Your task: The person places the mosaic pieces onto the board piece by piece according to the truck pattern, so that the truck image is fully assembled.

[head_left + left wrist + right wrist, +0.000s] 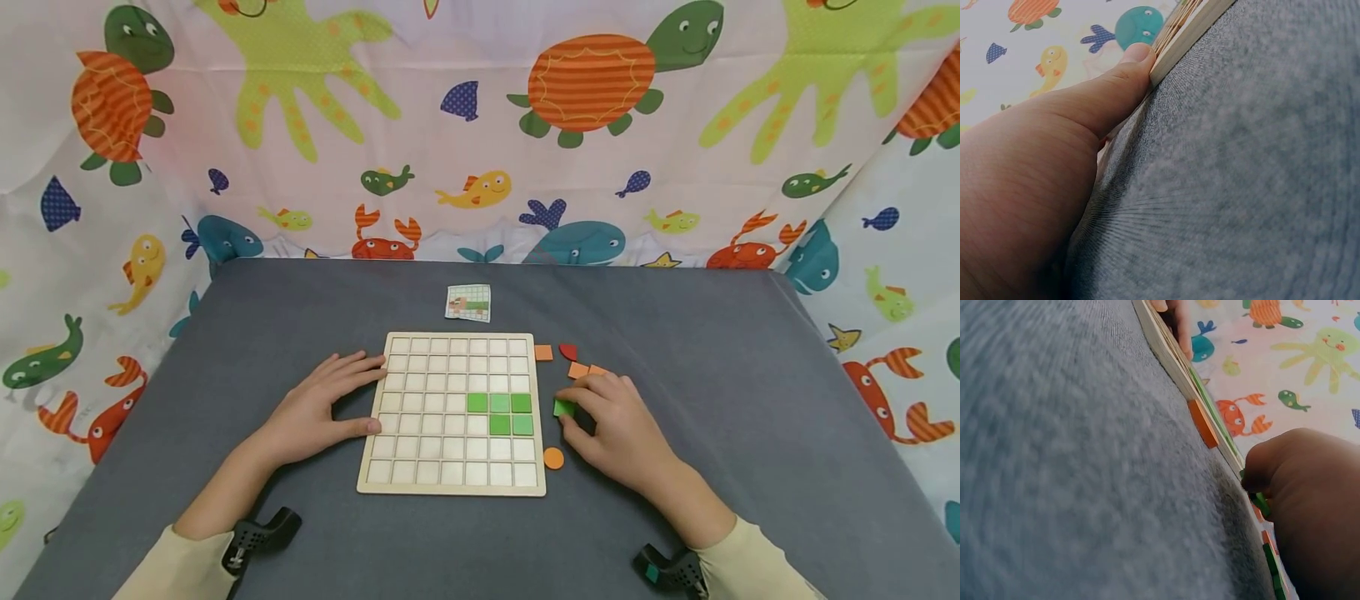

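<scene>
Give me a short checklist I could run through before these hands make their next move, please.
1. Board has a hand on it: ok, the left hand touches its left edge.
2. Green square in grip: ok, the right hand pinches it, just right of the board.
3. Bare cell left of the lower two placed green squares: ok.
4. Picture card matches the board: cannot tell, its print is too small.
5. Every piece on the board: not ok, the orange circle lies beside it.
</scene>
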Tool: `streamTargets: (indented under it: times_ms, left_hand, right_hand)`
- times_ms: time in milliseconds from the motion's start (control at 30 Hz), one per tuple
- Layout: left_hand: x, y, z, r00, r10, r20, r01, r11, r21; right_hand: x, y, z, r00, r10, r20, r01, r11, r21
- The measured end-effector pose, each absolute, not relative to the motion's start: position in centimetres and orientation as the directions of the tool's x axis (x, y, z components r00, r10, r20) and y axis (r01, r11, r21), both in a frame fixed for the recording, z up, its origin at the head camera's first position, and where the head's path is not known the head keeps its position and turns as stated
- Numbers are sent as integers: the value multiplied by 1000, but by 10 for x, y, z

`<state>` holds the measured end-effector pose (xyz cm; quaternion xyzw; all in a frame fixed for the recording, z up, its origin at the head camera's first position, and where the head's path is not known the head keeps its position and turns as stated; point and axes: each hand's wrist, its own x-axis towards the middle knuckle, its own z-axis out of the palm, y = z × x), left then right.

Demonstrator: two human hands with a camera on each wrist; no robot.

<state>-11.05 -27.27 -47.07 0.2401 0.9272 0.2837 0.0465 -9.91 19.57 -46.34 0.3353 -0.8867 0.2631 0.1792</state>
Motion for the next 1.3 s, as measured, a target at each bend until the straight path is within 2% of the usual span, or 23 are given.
streamTargets:
  times_ms: [233, 633, 1300]
  left_hand:
    - [-110, -272, -470, -877, 476, 62, 428, 717, 550]
    - [-110, -274, -469, -878, 474, 64, 427, 717, 551]
    - [-111, -274, -473, -869, 488, 80, 450, 712, 539]
  right_hand:
    - [-100, 187, -462, -713, -491, 501, -697, 578, -424]
    - [-97, 162, -460, -675, -542, 500, -736, 537, -412]
    - [-102, 115, -462, -553, -600, 577, -833, 397, -385]
